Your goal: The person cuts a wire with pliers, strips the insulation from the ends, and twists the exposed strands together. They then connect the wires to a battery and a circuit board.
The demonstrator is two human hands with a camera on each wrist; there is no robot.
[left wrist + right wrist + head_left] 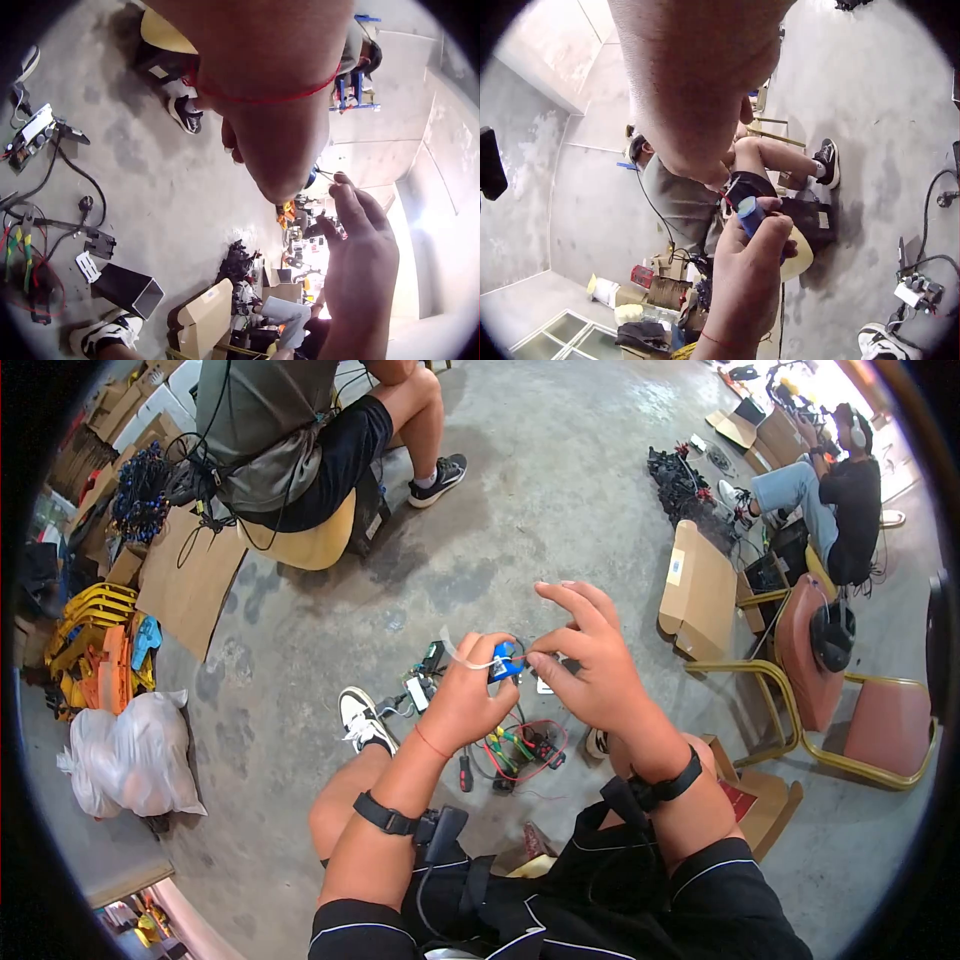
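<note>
My left hand (462,695) grips a small blue cylinder (751,215) that looks like a battery pack, its pale end showing in the right wrist view. A pale, translucent strip (462,652) curves out beside the left fingers. From the right, my right hand (600,675) pinches a thin red wire (726,199) at the blue cylinder between thumb and index finger, its other fingers spread. In the left wrist view, the right hand (364,259) holds a thin lead next to the mostly hidden cylinder.
On the floor below lie pliers with green-yellow handles (28,244), a screwdriver (465,773), a circuit board (34,135), loose wires and a dark rectangular tube (129,289). A seated person (290,450) is ahead left, another (840,500) far right. Chairs (810,650) stand right, plastic bags (135,755) left.
</note>
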